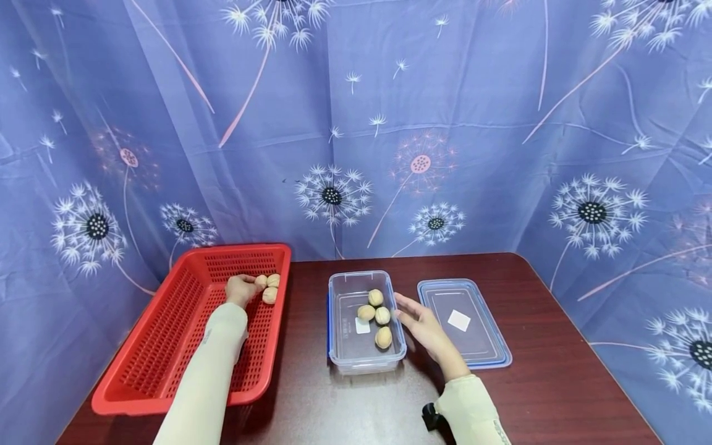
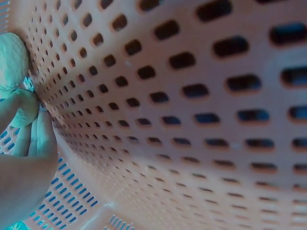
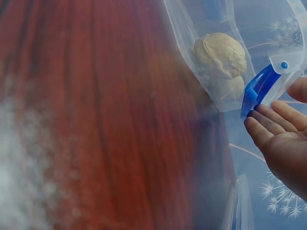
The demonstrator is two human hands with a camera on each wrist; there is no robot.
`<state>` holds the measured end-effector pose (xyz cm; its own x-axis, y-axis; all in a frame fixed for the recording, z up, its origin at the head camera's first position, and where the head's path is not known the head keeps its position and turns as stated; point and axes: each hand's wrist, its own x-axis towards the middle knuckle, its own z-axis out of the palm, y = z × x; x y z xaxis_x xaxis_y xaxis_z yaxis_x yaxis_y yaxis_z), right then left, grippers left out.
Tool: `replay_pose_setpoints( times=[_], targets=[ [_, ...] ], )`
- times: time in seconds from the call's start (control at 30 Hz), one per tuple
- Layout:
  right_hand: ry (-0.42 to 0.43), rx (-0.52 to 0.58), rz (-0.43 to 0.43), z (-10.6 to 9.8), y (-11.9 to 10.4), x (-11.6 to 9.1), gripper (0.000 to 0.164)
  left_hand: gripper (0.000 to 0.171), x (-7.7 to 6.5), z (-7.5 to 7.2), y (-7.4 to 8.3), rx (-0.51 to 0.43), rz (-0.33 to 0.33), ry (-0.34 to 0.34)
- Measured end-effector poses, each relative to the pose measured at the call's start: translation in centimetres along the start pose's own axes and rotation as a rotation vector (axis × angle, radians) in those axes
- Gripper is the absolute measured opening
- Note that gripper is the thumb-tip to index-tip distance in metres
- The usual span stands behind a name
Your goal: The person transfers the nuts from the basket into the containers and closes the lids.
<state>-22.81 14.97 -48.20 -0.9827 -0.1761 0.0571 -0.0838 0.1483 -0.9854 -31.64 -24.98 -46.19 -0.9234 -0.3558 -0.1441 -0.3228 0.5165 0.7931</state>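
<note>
From where I stand, the pale, round walnut [image 1: 260, 282] in work sits left of the clear, rectangular plastic container [image 1: 347, 303], inside the red, perforated plastic basket [image 1: 133, 405]. The left hand [image 1: 240, 290] pinches it, fingers and thumb clamped. Step in hand, by appearance: pick-up. Next move seems to call for a steady lift clear of the basket. The cream-sleeved left arm [image 1: 208, 371] reaches forward. The right hand [image 1: 421, 324] is at the container's right wall, fingers extended, side by side. Four similar walnuts [image 1: 382, 315] lie within the container; right of it lies a blue-edged plastic lid [image 1: 484, 343].
</note>
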Motion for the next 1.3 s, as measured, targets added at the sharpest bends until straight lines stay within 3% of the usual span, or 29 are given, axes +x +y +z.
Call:
replay_pose_setpoints(
  times=[0.23,0.57,0.67,0.77,0.83,0.9,1.0,1.07,1.3],
  targets=[
    [-0.001,-0.013,0.001,0.1,-0.1,0.2,0.047,0.032,0.0,-0.5,0.2,-0.032,0.023,0.028],
    [0.020,-0.030,0.008,0.1,0.3,0.5,0.046,0.034,-1.4,-1.3,1.4,-0.157,0.028,0.062],
    [0.006,-0.021,0.008,0.2,-0.2,0.2,0.047,0.031,-2.2,-1.7,1.9,-0.341,-0.001,-0.004],
    [-0.003,-0.013,0.006,0.2,-0.2,0.1,0.047,0.025,-1.8,-1.7,1.4,-0.561,-0.056,-0.079],
    [-0.005,-0.008,0.006,0.3,-0.2,0.0,0.047,0.025,-1.8,-1.7,1.6,-0.609,-0.081,-0.078],
    [0.003,-0.015,0.004,0.3,0.2,0.1,0.047,0.027,-1.0,-1.6,1.3,-0.527,-0.052,-0.018],
    [0.012,-0.022,0.002,0.3,0.1,0.1,0.047,0.035,-1.2,-1.8,2.2,-0.363,-0.021,0.094],
    [0.019,-0.030,0.004,0.2,0.2,0.1,0.046,0.036,-1.0,-1.8,2.5,-0.328,-0.012,0.137],
    [0.033,-0.029,0.009,0.1,0.2,0.3,0.045,0.039,-1.0,-2.0,3.8,-0.392,-0.010,0.154]
  ],
)
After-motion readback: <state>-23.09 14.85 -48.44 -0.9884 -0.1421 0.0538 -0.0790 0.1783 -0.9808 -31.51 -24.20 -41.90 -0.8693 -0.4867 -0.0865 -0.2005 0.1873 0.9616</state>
